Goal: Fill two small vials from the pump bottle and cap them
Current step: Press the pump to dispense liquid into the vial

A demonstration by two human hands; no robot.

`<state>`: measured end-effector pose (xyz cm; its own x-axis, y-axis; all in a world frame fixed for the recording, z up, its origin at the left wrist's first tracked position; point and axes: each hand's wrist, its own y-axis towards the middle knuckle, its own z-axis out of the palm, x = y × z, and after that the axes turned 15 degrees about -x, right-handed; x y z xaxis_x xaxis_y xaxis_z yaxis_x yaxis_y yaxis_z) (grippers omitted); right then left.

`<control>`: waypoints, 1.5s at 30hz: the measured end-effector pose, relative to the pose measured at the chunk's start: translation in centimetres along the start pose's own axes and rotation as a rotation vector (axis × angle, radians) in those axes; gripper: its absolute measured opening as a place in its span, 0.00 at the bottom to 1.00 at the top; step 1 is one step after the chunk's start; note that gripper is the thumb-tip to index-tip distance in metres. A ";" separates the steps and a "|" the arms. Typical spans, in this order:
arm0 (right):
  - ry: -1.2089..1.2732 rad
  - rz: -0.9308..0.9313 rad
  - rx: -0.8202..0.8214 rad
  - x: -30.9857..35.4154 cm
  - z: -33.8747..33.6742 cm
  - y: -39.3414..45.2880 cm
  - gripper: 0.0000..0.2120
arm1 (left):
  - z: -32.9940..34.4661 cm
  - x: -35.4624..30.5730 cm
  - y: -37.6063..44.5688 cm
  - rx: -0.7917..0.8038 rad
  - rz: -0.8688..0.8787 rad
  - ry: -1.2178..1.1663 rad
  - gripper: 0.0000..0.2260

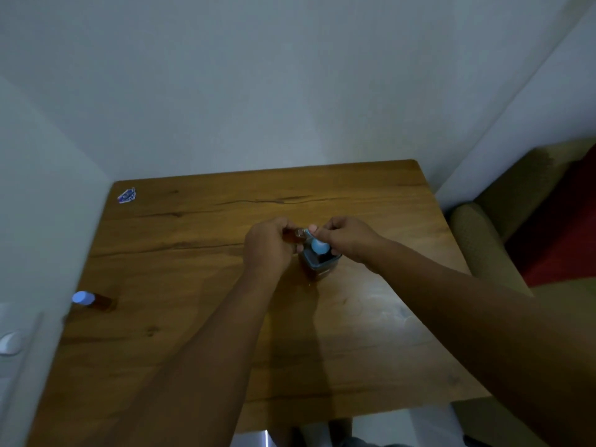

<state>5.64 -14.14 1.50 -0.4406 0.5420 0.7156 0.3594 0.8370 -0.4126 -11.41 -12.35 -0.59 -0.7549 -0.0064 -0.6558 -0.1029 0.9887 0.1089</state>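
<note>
While a small amber vial [292,236] is gripped on its side in the curled fingers of the left hand [267,245], something small, probably its cap, is pinched at its mouth by the right hand [343,238], just above the blue-topped pump bottle [319,258] standing on the wooden table [193,240]. The step is best done if the vial is held steady, mouth raised, and the cap seated squarely before turning. A second, capped vial [92,300] is seen lying well apart near the table's left edge; no writing can be read, and the blue sticker [126,195] at the far corner is too blurred.

Home corner: wooden table [225,285], armchair [490,240].
</note>
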 end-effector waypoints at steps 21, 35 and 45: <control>0.020 0.023 0.063 0.2 -0.7 -0.2 0.22 | 0.3 -0.1 0.0 -0.018 0.017 0.039 0.12; 0.035 0.087 0.063 0.5 -0.6 -0.2 0.23 | 0.3 -0.2 0.1 0.001 0.023 0.028 0.12; 0.055 0.111 0.126 0.6 -1.5 -0.3 0.20 | 0.0 -0.5 0.1 0.034 -0.021 -0.003 0.14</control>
<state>6.50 -14.19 2.90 -0.3571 0.6292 0.6903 0.2957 0.7772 -0.5554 -11.05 -12.22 -0.25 -0.7505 -0.0271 -0.6603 -0.0971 0.9928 0.0696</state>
